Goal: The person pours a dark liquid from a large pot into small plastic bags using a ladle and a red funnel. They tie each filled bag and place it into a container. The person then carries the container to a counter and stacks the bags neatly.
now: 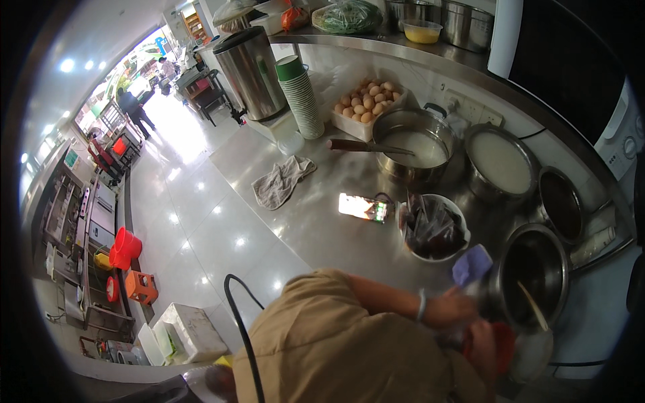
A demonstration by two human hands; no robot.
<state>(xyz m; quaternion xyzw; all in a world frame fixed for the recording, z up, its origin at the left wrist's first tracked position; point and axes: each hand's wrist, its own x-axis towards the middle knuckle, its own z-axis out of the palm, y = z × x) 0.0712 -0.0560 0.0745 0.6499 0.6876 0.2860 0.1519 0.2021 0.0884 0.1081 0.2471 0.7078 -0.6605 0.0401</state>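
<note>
My left hand (450, 308), with a pale band at its wrist, is blurred by motion beside a large steel pot (558, 282). Its fingers are hard to make out, so what it holds cannot be told. Just below it, my right hand (481, 342) grips the side of a red plastic container (501, 347). A wooden-looking stick (533, 305) leans out of the steel pot, which has dark contents. Close to my left hand lies a purple cloth (472, 266). A white bowl (466, 237) nearby holds a dark plastic bag (433, 229).
On the steel counter (312, 231) are a lit phone (363, 207), a grey rag (283, 182), stacked paper cups (302, 101) and a tub of eggs (367, 103). A ladle (352, 146) rests across a pot (413, 171); a milky basin (501, 158) is beside it. People stand far left.
</note>
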